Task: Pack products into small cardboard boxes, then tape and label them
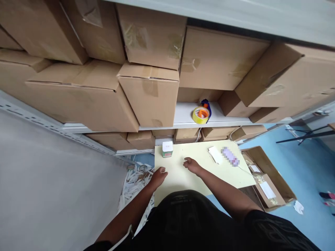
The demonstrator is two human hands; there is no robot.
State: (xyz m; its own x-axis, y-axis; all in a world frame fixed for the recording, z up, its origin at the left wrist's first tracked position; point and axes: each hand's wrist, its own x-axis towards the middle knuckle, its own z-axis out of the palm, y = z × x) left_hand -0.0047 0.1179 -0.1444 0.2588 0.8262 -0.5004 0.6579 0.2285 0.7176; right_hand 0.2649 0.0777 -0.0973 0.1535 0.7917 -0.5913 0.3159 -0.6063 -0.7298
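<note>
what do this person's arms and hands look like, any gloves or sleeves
The left hand and right hand are bare: no gloves, no watch or rings visible. The forearms are uncovered; short black sleeves of a black top begin above the elbows.

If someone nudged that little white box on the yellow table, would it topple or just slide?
The little white box looks squat and cube-like, resting flat, so it would probably slide rather than tip. The yellow table looks smooth, so a light push may suffice. It is small beside the right hand, so likely light.

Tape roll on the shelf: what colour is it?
The tape roll is yellow with orange inside; head view.
</note>
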